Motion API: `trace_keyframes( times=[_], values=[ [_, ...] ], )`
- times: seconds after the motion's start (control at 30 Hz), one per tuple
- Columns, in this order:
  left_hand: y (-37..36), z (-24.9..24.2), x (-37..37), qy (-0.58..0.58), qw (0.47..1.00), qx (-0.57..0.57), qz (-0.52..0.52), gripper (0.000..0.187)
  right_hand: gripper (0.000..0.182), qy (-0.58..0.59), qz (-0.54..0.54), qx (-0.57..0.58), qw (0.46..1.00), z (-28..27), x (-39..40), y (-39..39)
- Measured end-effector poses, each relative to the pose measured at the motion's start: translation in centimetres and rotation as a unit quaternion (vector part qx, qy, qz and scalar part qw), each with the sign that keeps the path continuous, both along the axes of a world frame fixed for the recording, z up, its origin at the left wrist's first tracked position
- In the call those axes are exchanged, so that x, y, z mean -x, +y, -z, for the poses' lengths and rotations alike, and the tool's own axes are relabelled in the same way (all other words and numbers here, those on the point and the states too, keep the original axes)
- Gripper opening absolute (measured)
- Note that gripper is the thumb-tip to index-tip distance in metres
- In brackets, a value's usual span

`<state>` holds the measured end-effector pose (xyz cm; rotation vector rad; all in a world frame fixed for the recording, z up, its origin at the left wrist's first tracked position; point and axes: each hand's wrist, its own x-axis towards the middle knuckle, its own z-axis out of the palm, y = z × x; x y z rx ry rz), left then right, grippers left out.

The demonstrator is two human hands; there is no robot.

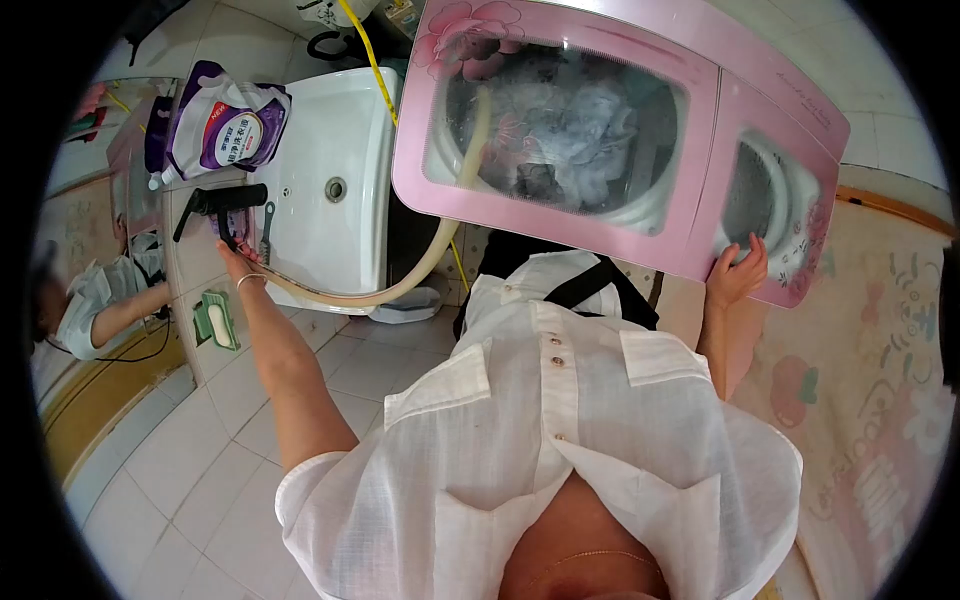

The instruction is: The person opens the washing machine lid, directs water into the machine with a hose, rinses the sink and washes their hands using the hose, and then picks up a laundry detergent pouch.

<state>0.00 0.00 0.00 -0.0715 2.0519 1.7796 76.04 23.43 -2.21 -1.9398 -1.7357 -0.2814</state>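
Observation:
A pink twin-tub washing machine (700,190) stands in front of me. Through the see-through left lid (655,150), pale laundry (590,130) shows in water. My right hand (740,270) rests on the front edge of the smaller right lid (790,240), fingers apart and holding nothing. Far out to the left, my left hand (236,262) is at the black faucet (228,198), closed around the end of a beige hose (425,265); its fingers are partly hidden. From there the hose curves under the sink's front and up over the left lid.
A white sink (335,240) lies left of the machine, with a purple-and-white detergent pouch (235,125) and a grey brush (267,230) on its rim. A green soap dish (216,322) sits by the tiled wall. A yellow cord (375,60) hangs beside the machine. A mirror (100,260) is at far left.

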Motion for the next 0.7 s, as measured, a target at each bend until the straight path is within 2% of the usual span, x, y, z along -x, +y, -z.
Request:
trace_keyframes(
  times=[0.7],
  values=[
    [-0.37, 0.16, 0.25, -0.011, 1.000, 0.006, -0.003, 0.049, 0.036, -0.009, -0.002, -0.003, 1.000, -0.36, 0.11, -0.19]
  ],
)
